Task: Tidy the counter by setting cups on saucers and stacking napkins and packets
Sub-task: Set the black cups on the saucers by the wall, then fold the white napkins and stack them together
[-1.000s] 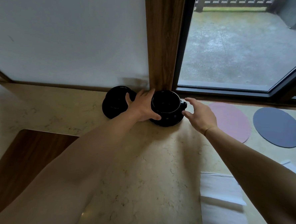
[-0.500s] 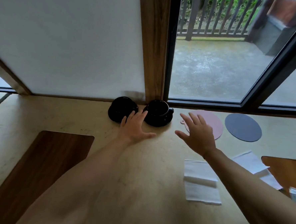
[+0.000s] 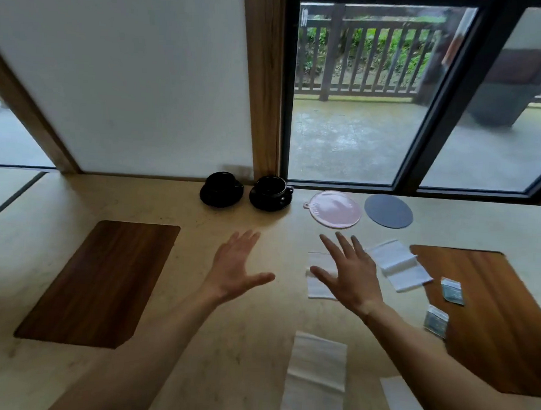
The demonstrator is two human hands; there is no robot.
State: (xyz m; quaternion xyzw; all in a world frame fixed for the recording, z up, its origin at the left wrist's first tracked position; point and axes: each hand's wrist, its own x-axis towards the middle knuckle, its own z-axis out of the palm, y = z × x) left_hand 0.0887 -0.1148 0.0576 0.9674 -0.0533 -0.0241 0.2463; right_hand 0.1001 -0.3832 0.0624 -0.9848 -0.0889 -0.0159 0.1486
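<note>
Two cups seated on saucers; napkins and packets not yet stacked.

Both black cups (image 3: 271, 188) stood on saucers (image 3: 221, 196) beyond the hands. Left hand (image 3: 233, 267) and right hand (image 3: 352, 274) were open, empty, fingers spread above the bench (image 3: 244, 346). Napkins (image 3: 316, 369) lay scattered beneath and near the right hand, packets (image 3: 452, 290) further right.

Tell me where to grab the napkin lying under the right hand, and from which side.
Take the napkin by its bare left edge, coming from above with the right hand. It lies flat on the counter, so probably pinch and lift that edge; its right part is hidden.
</note>
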